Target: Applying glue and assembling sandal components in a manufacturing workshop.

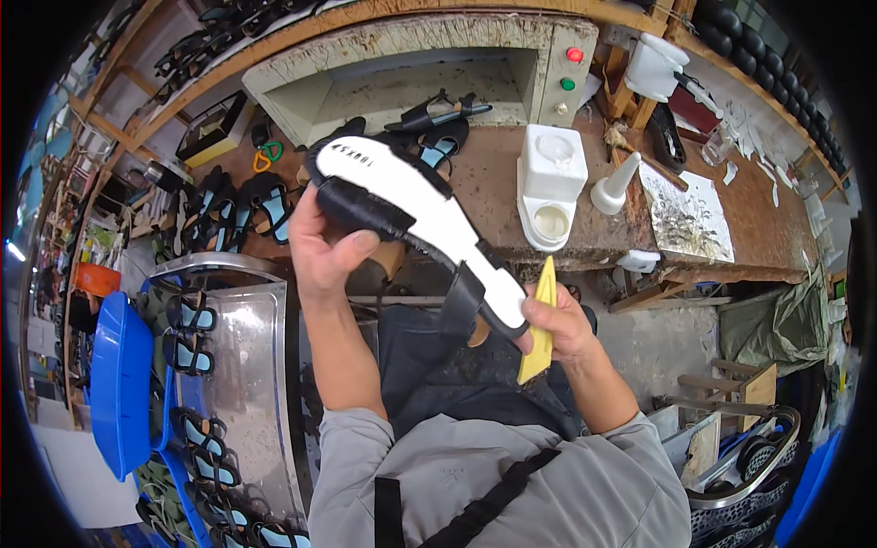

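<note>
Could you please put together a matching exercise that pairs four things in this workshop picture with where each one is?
Things:
1. sandal
2. yellow tool
3. white container
4. blue tub

Places:
A. on the wooden bench
B. in the right hand
C. held up by the left hand
D. at the far left, beside the metal tray

Pairs: 1-C, 2-B, 3-A, 4-D

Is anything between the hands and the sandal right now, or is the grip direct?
Nothing visible is in the way. The left hand grips the black-and-white sandal directly at its front strap. The right hand holds a yellow tool against the sandal's heel end, so the tool lies between that palm and the sole.
</note>
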Demonstrator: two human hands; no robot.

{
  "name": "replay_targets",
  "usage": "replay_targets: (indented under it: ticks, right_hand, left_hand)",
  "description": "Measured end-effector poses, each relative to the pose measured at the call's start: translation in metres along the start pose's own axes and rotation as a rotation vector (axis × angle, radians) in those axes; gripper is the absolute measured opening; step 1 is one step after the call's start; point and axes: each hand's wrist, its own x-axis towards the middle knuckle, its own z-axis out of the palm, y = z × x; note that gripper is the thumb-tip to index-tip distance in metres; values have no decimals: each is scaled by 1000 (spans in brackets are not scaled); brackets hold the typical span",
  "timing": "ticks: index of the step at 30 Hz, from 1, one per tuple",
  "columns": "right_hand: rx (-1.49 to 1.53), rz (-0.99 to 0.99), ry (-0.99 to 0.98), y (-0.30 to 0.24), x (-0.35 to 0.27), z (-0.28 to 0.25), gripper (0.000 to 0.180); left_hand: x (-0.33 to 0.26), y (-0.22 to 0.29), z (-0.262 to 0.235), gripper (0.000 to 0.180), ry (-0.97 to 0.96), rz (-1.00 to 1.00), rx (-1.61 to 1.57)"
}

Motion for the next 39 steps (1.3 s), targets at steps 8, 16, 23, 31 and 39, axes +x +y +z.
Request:
replay_targets:
  ticks: [8,16,23,31,39]
  right_hand:
    - [9,-115,160,-9,0,1,18]
    - [202,-71,239,7,3,-9,18]
    - [190,26,224,10,0,-9,16]
    - [461,241,260,16,13,-38,15]
    - [466,351,253,20,27,-71,17]
  left_hand:
    - [-102,-51,49,56,-53,-407,-440]
    - [-110,-89,95,69,300,-655,-812]
    - [-90,-71,99,64,60,-484,-544]
    - [-89,-102,87,13,172,-253,-187]
    - [-81,-124,77,38,113,-602,-376]
